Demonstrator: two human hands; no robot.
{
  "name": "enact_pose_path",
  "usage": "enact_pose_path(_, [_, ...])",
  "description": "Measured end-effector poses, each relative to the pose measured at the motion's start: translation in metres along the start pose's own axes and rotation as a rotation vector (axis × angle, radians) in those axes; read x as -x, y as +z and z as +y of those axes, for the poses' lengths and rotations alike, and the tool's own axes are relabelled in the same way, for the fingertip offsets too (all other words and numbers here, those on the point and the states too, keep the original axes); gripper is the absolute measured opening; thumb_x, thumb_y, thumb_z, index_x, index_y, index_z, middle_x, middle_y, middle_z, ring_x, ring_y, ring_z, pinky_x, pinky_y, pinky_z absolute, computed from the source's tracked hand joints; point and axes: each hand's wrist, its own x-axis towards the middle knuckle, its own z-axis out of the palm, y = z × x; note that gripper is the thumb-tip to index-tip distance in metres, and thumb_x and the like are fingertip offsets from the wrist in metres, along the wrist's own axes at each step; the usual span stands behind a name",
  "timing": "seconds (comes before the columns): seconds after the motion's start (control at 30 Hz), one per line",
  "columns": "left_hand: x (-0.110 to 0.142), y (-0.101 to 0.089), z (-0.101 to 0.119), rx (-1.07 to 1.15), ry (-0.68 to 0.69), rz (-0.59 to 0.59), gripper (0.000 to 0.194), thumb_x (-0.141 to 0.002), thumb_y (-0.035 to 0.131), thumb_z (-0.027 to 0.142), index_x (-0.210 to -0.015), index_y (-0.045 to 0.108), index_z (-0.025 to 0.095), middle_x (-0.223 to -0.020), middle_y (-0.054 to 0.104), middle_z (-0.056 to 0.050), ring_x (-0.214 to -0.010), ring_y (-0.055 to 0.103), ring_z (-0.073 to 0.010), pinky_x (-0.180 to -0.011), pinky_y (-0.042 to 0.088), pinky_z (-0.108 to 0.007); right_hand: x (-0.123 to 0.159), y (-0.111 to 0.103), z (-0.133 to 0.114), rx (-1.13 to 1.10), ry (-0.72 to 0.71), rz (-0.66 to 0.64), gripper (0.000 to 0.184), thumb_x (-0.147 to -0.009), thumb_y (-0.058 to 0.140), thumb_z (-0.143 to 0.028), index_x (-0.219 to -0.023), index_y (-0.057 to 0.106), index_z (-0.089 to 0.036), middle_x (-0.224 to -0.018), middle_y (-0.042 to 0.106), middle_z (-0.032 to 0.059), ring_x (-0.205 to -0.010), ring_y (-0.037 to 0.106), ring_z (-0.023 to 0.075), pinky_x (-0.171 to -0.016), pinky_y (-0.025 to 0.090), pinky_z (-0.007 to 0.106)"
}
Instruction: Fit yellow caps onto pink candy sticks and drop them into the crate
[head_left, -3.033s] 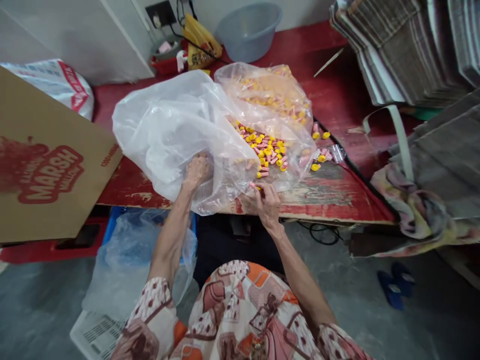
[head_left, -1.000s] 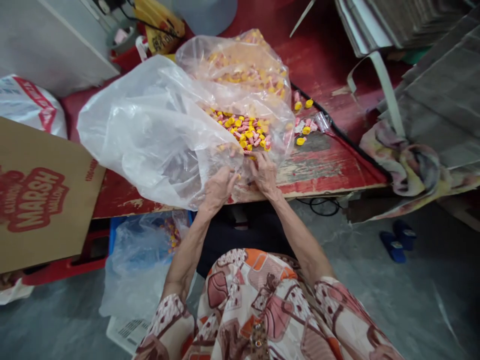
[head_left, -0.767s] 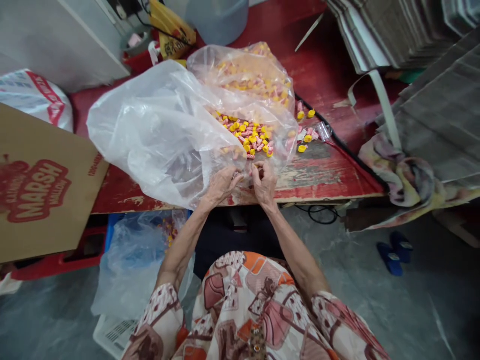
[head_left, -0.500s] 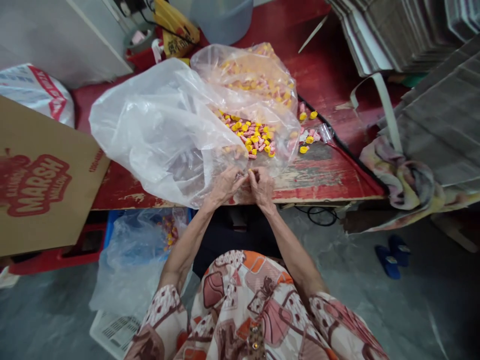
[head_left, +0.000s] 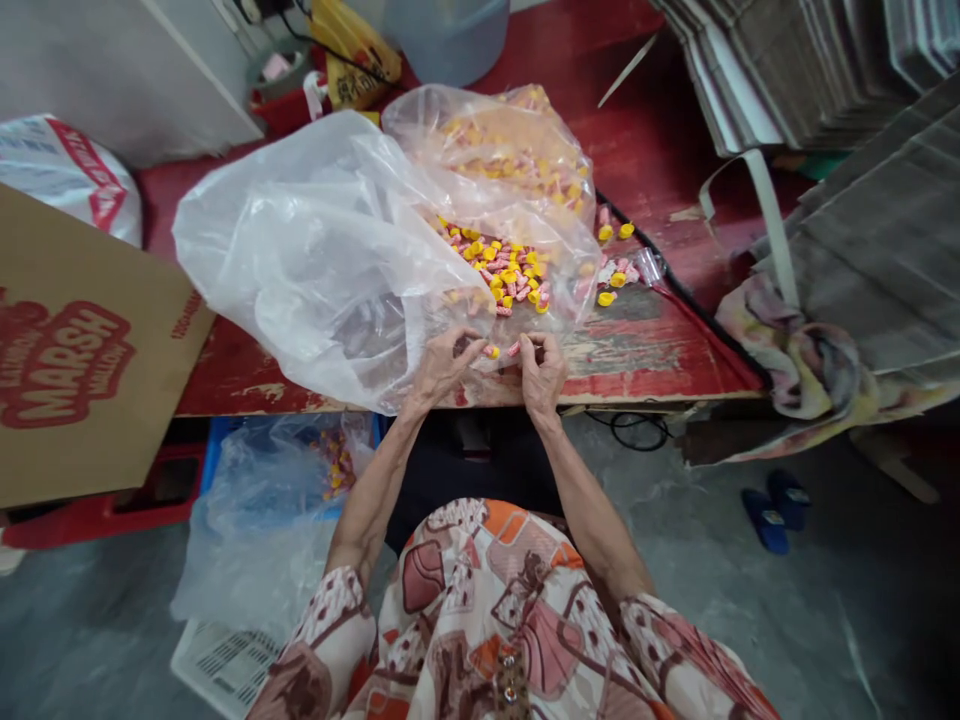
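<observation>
While both forearms reach over the front edge of the red-painted desk [head_left: 225, 378], the left hand [head_left: 442, 365] sits half closed at the mouth of a big clear plastic bag [head_left: 315, 250], fingers curled against the film. Can't tell whether it has hold of anything! The right hand [head_left: 541, 372] is right alongside, also partly closed, fingertips bent in toward the left hand. Between them, just at those fingertips, are small pink-and-yellow pieces [head_left: 491, 351], and it's impossible to say if either hand is gripping them.

Up at twelve o'clock from the hands, a heap of the same pieces [head_left: 499, 270] lies in the bag, with a second clear bag [head_left: 487, 140] packed full behind it. At two o'clock, a few loose pieces [head_left: 611, 278] are out on the desk. Over at nine, a cardboard carton [head_left: 75, 350] printed "Marsh" leans in. Down at seven, a blue crate [head_left: 214, 440] holds another clear bag [head_left: 262, 520] with pieces inside. At one o'clock, stacked flattened cardboard [head_left: 787, 70] towers, a crumpled cloth [head_left: 795, 360] sits at three, and blue slippers [head_left: 769, 515] wait on the floor at four!
</observation>
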Motion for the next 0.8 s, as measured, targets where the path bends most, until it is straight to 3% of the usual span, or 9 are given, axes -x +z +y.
enact_pose_path(0.1, [0.004, 0.006, 0.0, -0.088, 0.028, 0.077, 0.002, -0.101, 0.074, 0.02, -0.099, 0.074, 0.022, -0.092, 0.072, -0.002, -0.082, 0.065, -0.0201, -0.082, 0.052, -0.033, 0.001, -0.002, -0.001, 0.0, -0.016, -0.017, 0.035, -0.109, 0.053, -0.055, -0.098, 0.065, -0.024, -0.085, 0.073, 0.0021, -0.072, 0.066, 0.0185, -0.08, 0.057, 0.033])
enact_pose_path(0.3, [0.006, 0.022, 0.005, -0.284, 0.175, -0.116, 0.009, -0.1, 0.069, 0.013, -0.102, 0.07, 0.021, -0.108, 0.069, -0.008, -0.101, 0.068, -0.0242, -0.091, 0.055, -0.034, 0.002, -0.002, 0.001, 0.006, -0.037, 0.008, 0.034, -0.106, 0.053, -0.054, -0.098, 0.064, -0.023, -0.087, 0.072, 0.0039, -0.074, 0.066, 0.0195, -0.082, 0.058, 0.036])
enact_pose_path(0.5, [0.003, 0.023, 0.007, -0.285, 0.179, -0.055, 0.005, -0.106, 0.064, 0.018, -0.104, 0.069, 0.019, -0.113, 0.066, -0.009, -0.102, 0.068, -0.0223, -0.09, 0.055, -0.031, 0.002, -0.004, 0.0, 0.041, -0.033, -0.032, 0.038, -0.107, 0.048, -0.057, -0.1, 0.063, -0.023, -0.087, 0.073, 0.0042, -0.075, 0.068, 0.0195, -0.081, 0.057, 0.035])
enact_pose_path(0.63, [0.005, 0.023, 0.016, -0.391, 0.153, -0.154, 0.014, -0.108, 0.056, 0.019, -0.111, 0.07, 0.019, -0.12, 0.069, -0.009, -0.103, 0.07, -0.0223, -0.086, 0.057, -0.031, 0.001, -0.005, -0.007, 0.045, 0.022, -0.072, 0.045, -0.103, 0.05, -0.065, -0.098, 0.066, -0.022, -0.081, 0.073, 0.0029, -0.071, 0.067, 0.0196, -0.075, 0.055, 0.034])
enact_pose_path(0.8, [0.011, 0.026, 0.014, -0.351, 0.16, -0.041, 0.024, -0.116, 0.047, 0.025, -0.118, 0.07, 0.019, -0.124, 0.073, -0.014, -0.115, 0.071, -0.0273, -0.099, 0.06, -0.042, 0.001, -0.005, -0.015, 0.121, 0.056, 0.044, 0.053, -0.1, 0.051, -0.072, -0.094, 0.066, -0.022, -0.082, 0.073, 0.0027, -0.068, 0.063, 0.018, -0.074, 0.052, 0.032])
